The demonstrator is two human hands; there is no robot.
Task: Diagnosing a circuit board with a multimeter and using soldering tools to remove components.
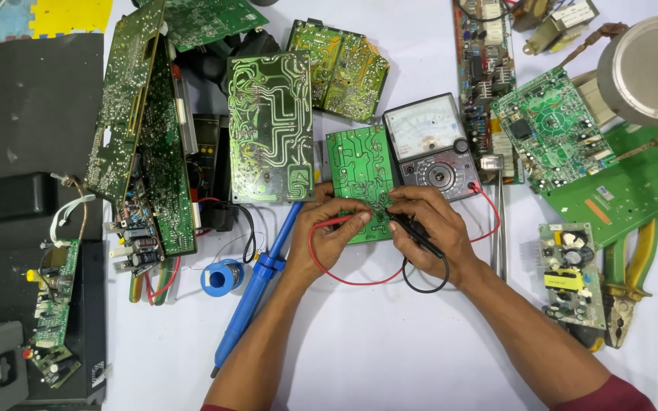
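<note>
Both hands (382, 232) press probes (red, black) on green board (359, 171).

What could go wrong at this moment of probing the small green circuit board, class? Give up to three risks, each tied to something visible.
1. The red probe in the left hand and the black probe in the right hand meet close together on the small green board; a slip might bridge neighbouring tracks.
2. The red lead loops under both wrists and could snag.
3. The blue soldering iron lies beside the left forearm; if hot, it might burn.
</note>
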